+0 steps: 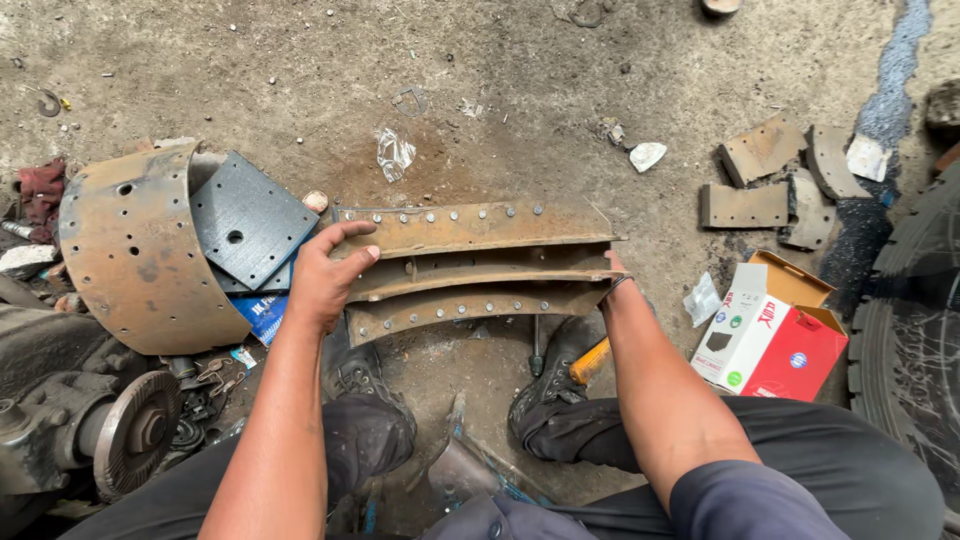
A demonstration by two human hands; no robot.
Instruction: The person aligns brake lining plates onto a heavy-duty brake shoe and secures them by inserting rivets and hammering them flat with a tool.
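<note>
The left hand is clamped on the left end of a rusty brake shoe, fingers spread over its upper flange, thumb tucked at the edge. The right end of the same shoe is met by the right hand, which is mostly hidden behind the metal; only the wrist with a thin band is seen, so whether those fingers are closed on the shoe cannot be told. The shoe is held on its side, just above the dirt floor, its curved ribs running left to right and a row of rivet holes showing along the top flange.

Directly below the shoe, two dark boots are planted on the ground, and between them a screwdriver with a yellow handle is seen lying close beside the right forearm.

Just left of the gripping hand, a second brake shoe, broad, brown and drilled with holes, is propped on edge, with a grey lining plate leaning against it. A blue packet is partly covered beneath that plate. At the lower left edge of the floor, a greasy axle hub is caught in view.

Over to the right, well apart from the hands, an open red and white carton is set on the ground, and beyond it worn lining pieces are scattered. A tyre is cut off by the right edge. A crumpled clear plastic scrap is lying above the shoe.
</note>
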